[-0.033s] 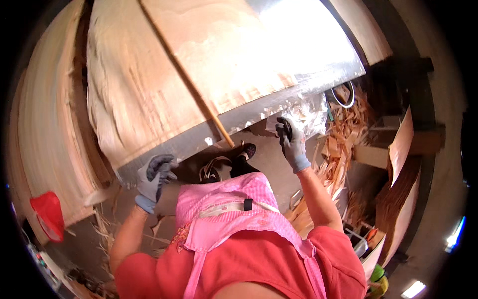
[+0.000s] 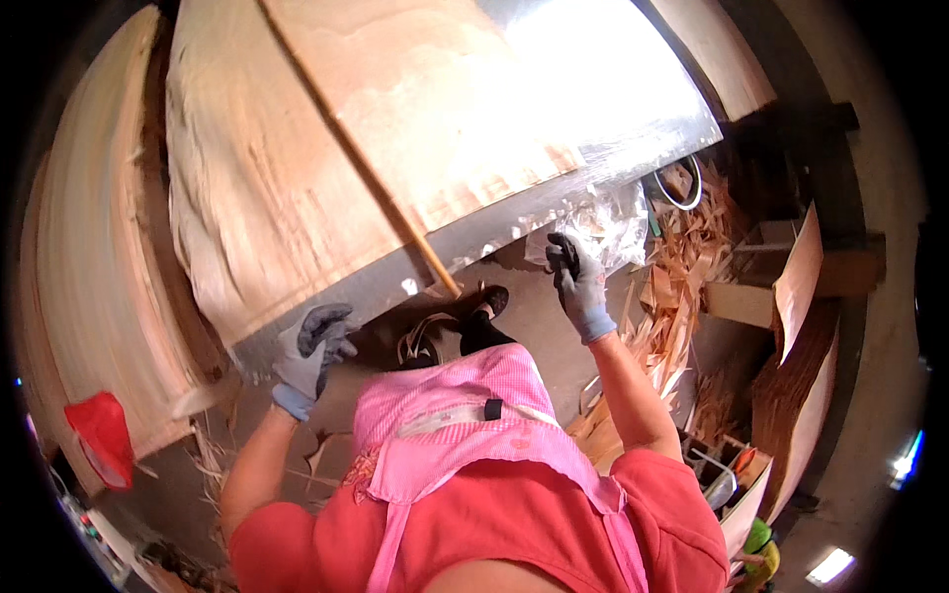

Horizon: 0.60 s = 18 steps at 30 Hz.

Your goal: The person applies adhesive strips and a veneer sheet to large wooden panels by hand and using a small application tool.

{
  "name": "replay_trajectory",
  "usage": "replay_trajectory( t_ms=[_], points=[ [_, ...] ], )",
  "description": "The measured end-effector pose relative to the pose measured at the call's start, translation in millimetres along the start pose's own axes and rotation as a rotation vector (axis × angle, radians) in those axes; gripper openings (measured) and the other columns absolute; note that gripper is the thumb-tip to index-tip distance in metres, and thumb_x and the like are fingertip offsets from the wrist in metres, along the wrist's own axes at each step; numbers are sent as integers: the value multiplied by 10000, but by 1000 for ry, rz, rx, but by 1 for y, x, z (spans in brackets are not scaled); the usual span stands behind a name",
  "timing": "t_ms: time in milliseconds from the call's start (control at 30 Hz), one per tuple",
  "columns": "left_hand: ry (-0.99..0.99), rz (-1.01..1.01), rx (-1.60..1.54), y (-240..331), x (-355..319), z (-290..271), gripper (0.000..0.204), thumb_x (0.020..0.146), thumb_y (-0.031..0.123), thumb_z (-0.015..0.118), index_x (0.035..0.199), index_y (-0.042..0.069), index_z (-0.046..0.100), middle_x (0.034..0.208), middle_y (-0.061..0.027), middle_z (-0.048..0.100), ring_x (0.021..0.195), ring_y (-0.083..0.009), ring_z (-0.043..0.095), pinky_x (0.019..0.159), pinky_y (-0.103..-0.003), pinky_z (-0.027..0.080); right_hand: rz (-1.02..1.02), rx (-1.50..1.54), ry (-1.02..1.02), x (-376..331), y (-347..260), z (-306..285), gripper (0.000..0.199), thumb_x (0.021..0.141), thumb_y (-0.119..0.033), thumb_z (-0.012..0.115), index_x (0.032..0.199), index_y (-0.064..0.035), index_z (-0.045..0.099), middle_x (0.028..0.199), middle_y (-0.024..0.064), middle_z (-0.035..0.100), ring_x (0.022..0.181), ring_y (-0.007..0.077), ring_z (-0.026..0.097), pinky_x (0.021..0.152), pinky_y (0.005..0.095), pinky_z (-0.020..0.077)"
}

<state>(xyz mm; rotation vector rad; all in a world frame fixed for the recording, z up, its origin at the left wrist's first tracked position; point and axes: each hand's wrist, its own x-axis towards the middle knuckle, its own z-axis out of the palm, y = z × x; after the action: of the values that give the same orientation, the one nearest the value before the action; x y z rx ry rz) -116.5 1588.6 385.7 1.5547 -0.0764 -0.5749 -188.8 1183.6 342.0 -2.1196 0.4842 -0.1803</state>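
Observation:
A large wood veneer sheet (image 2: 326, 198) lies on a table with a grey metal edge (image 2: 381, 289). A thin wooden stick (image 2: 341, 135) lies across the sheet, its near end jutting past that edge. My left hand (image 2: 309, 358), in a grey glove with dark fingers, hovers at the table's near left corner, fingers loosely bent and apart. Nothing shows in it. My right hand (image 2: 581, 285), gloved alike, is raised in front of the edge beside a crumpled clear plastic bag (image 2: 615, 229). Its fingers are half curled, with no object visible in them.
Stacked veneer (image 2: 94, 217) stands to the left, with a red cloth-like piece (image 2: 102, 440) at its near end. Veneer scraps (image 2: 682, 287) are heaped on the right, next to a white ring (image 2: 679, 185) and a wooden box (image 2: 739, 303). Strong glare covers the table's far right.
The whole view has shifted slightly. My left hand has turned a little and its fingers look slightly different; my right hand looks almost the same.

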Motion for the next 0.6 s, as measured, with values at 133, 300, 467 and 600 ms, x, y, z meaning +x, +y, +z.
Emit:
replay_trajectory(
  t_ms=[133,300,467,600],
  points=[
    [-86,48,96,31,84,64,263,962,111,610,1215,39,623,1022,-61,698,811,-98,650,649,-218,526,-29,179,-70,-4,16,15,450,802,53,577,1245,-31,564,1049,165,699,963,297,688,844,368,531],
    [-293,606,773,74,196,182,340,861,124,696,1196,171,664,967,-90,718,744,-189,695,671,-295,545,-151,29,-200,2,-13,17,506,756,42,613,1251,-46,549,1088,187,667,1015,366,648,857,402,516],
    [-404,721,1094,58,290,258,330,891,234,624,1219,221,645,988,-77,690,872,-283,666,771,-381,533,-133,8,-217,6,23,-3,490,777,-32,611,1261,-53,538,1089,187,663,983,380,641,832,424,514],
    [-445,683,1279,40,320,276,289,890,241,620,1173,200,662,964,-77,685,881,-287,656,767,-385,525,-171,12,-168,6,43,-27,498,764,-48,614,1258,-60,552,1070,198,655,963,391,635,820,439,511]
  ],
)
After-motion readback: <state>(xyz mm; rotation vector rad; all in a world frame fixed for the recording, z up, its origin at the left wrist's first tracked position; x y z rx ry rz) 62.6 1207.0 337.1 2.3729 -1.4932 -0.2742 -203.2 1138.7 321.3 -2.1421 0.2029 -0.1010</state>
